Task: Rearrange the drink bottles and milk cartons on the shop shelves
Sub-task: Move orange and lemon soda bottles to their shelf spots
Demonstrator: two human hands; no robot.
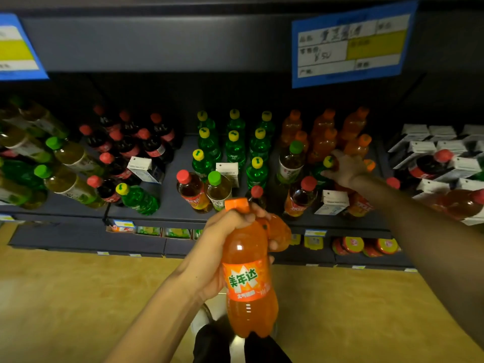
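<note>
Orange soda fills the bottle (pixel 248 268) nearest us; our left hand (pixel 230 242) grips it round the neck and shoulder, below the orange cap, and holds it out in front of the shelf (pixel 167 213), over the yellowish floor (pixel 65 297). A second orange bottle (pixel 279 234) seems tucked behind the same hand, though we cannot tell how it is held.

Further in, our right hand (pixel 345 169) reaches onto the shelf and curls its fingers round a green bottle with a yellow cap (pixel 326 166) that stands among the orange ones.

We judge the sorting to be part done. At the back the rows look tidy: dark cola bottles (pixel 146 137) together, green soda bottles (pixel 233 142) in three lines, orange bottles (pixel 324 129) behind our right hand, white milk cartons (pixel 429 142) stacked at the far right. The front is mixed. Single cartons (pixel 144 169) sit among the cola and green soda, another carton (pixel 332 201) stands in the orange section, red-capped tea bottles (pixel 191 191) and a green-capped tea bottle (pixel 218 189) crowd the front edge, and a cola bottle (pixel 429 163) lies across the cartons. Green-capped tea bottles (pixel 68 155) fill the far left.

What is left, as we see it: the green bottle to its lines, the orange bottles in hand to their group, and the strays home.
</note>
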